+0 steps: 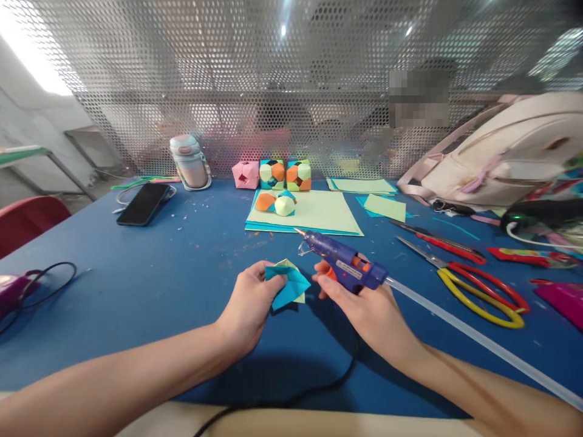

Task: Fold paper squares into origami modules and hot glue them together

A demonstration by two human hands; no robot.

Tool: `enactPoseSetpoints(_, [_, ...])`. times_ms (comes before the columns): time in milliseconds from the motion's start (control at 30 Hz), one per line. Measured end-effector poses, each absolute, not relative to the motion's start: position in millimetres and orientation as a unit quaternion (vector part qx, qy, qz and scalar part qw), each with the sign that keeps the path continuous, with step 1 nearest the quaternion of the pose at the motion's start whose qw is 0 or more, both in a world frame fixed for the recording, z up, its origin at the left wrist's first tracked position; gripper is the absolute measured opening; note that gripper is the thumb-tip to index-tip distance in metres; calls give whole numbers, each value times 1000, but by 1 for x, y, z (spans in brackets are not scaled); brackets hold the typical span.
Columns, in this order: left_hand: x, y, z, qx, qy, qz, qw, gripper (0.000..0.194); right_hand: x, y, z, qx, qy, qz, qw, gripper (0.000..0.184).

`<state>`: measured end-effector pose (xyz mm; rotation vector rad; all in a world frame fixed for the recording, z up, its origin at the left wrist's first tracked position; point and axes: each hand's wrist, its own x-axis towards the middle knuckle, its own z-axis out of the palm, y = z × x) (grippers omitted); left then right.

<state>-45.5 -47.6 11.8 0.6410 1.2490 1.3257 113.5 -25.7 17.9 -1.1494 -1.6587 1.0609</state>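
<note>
My left hand pinches a folded paper piece, blue in front with pale green showing behind it, just above the table. In my right hand is a blue hot glue gun with an orange trigger, gripped round its handle. Its nozzle points up and left, above and apart from the folded paper. A long clear glue stick sticks out of the gun's back end. Beyond the hands, folded orange, blue and pale green paper pieces lie on a stack of paper sheets.
Finished paper cubes line the perforated metal screen. Scissors, a utility knife and a backpack are at right. A phone and a bottle stand left. A black cord crosses the table's front.
</note>
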Motion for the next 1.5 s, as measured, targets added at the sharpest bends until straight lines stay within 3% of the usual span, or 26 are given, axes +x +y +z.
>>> enactPoseSetpoints(367, [-32,-57,2,343,558,524,544,16,104,-23,-5,-491,-687,315,432,21])
enactPoseSetpoints(767, [-34,-57,13,437,602,468,478,11,107,-23,-7,-478,-724,283,409,19])
enactPoseSetpoints(1167, [-53,-45,6,439,632,491,409,23,127,-24,11,-417,-699,332,476,18])
enactPoseSetpoints(1500, [-64,-37,3,485,665,477,309,21,134,-35,10,-408,-705,417,403,25])
